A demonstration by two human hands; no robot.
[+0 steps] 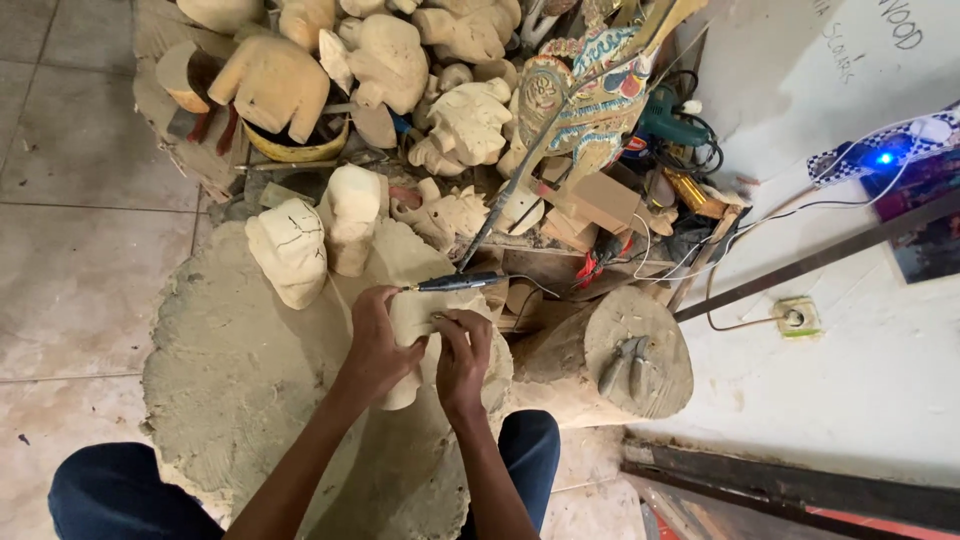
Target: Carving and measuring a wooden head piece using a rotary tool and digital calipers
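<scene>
Here, a pale unfinished wooden carving [415, 330] is held on the near right part of a broad, dust-covered round work block [240, 380], just in from its right edge. The left hand [375, 350] is wrapped over the carving's left side, fingers closed on the wood, and a slim dark rotary hand tool [455, 283] is seen just above its fingertips, with a thin cord trailing off to the right; whether the tool is gripped by that hand cannot be told. The right hand [462, 360] is clamped on the carving's right side, fingers curled over its top.

Two more rough pale carvings are stood at the far edge of the block: a cracked one [290, 250] to the left and a taller one [352, 215] beside it. Just right of the block, a lower round log stump [640, 360] is seen with a pair of pliers [622, 362] laid on its top. Beyond the block, a heap of unpainted wooden figures [400, 70] is piled, and a brightly painted carved figure [590, 95] is propped against it.
</scene>
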